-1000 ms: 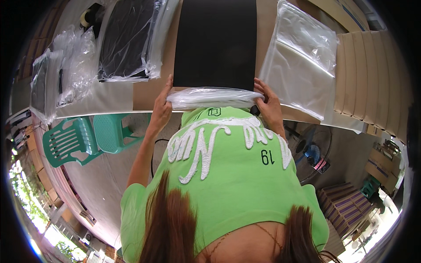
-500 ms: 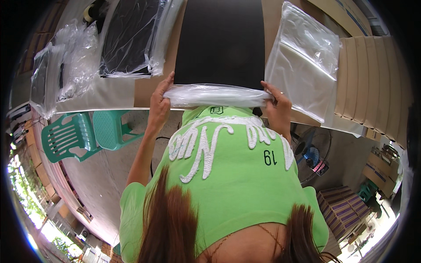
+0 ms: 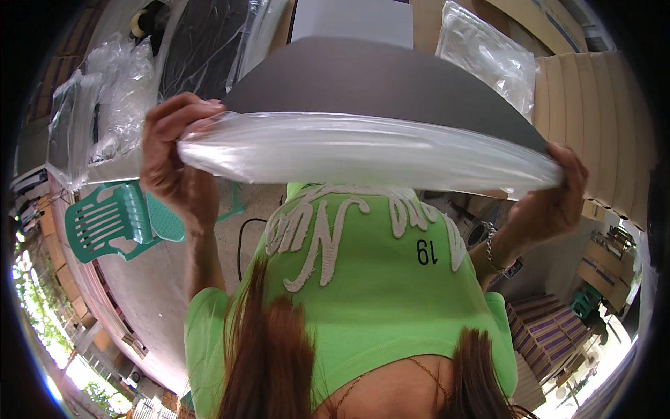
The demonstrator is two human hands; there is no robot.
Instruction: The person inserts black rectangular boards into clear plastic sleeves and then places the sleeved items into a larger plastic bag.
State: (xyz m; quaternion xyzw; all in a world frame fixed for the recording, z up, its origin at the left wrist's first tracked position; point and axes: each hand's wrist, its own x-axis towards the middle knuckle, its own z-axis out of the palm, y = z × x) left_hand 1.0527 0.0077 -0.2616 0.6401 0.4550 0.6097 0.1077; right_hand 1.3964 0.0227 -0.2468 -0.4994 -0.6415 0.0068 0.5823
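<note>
A dark board (image 3: 377,78) is lifted up toward me, its far edge curved in the picture. Bunched clear plastic film (image 3: 363,150), like the mouth of a bag, runs across the board's near end. My left hand (image 3: 180,150) grips the film and board at the left corner, fingers curled over the top. At the right corner my right hand (image 3: 555,192) is closed on the same film, its fingers partly blurred. How far the film wraps the board cannot be made out.
A whitish flat panel (image 3: 352,22) lies on the table beyond the board. Clear plastic bags (image 3: 481,59) are at the right, with a row of cardboard pieces (image 3: 586,119) beside them. Crumpled plastic (image 3: 125,98) and a wrapped dark stack (image 3: 202,56) lie left. A green chair (image 3: 112,220) stands below.
Both hands have raised the dark board and film off the table toward me, so they look larger and the hands sit farther apart. The whitish panel beneath has come into view.
</note>
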